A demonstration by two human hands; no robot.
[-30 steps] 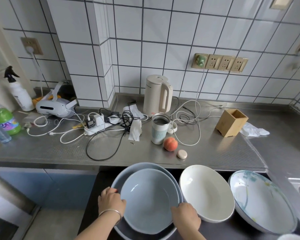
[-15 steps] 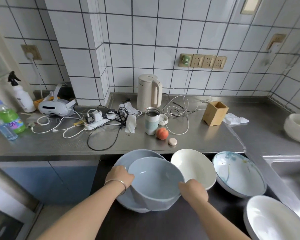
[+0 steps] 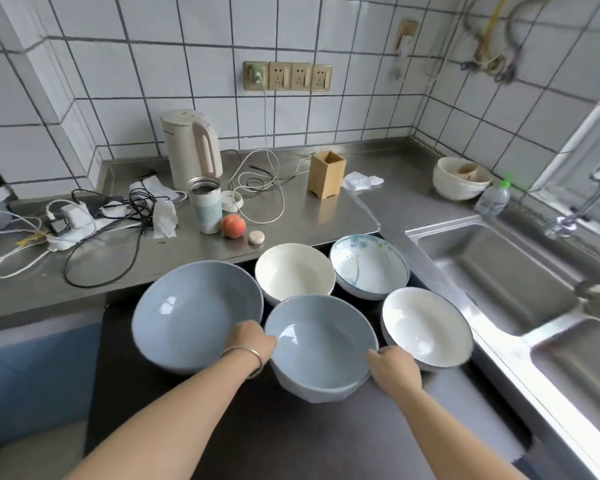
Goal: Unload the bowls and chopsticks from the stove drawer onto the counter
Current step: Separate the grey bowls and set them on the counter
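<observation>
A smaller grey-blue bowl (image 3: 321, 344) is held between both hands just below the centre of the frame. Its left rim is gripped by the left hand (image 3: 252, 342), whose fingers are curled over the edge; a thin bangle (image 3: 245, 353) is worn on that wrist. Its right rim is gripped by the right hand (image 3: 394, 367), with the thumb laid on the rim and the remaining fingers hidden beneath the bowl. The bowl is tilted slightly toward the camera and is held above a dark surface (image 3: 291, 438) that fills the lower middle of the frame.

Immediately left of it a larger grey-blue bowl (image 3: 196, 311) is seen, its edge touching the left hand. Behind, toward the centre of the frame, a white bowl (image 3: 293, 273) and a bowl with blue and yellow marks (image 3: 369, 265) are set side by side. At the right, a white bowl with a dark rim (image 3: 426, 327) is found just beside the right hand.

Farther up the frame, the steel counter (image 3: 291, 216) is occupied by a peach (image 3: 233, 226), a lidless tumbler (image 3: 205, 205), a cream kettle (image 3: 191, 148), a wooden box (image 3: 327, 174) and tangled cables (image 3: 94, 220) at the left. A steel sink (image 3: 499, 282) is seen at the right edge.
</observation>
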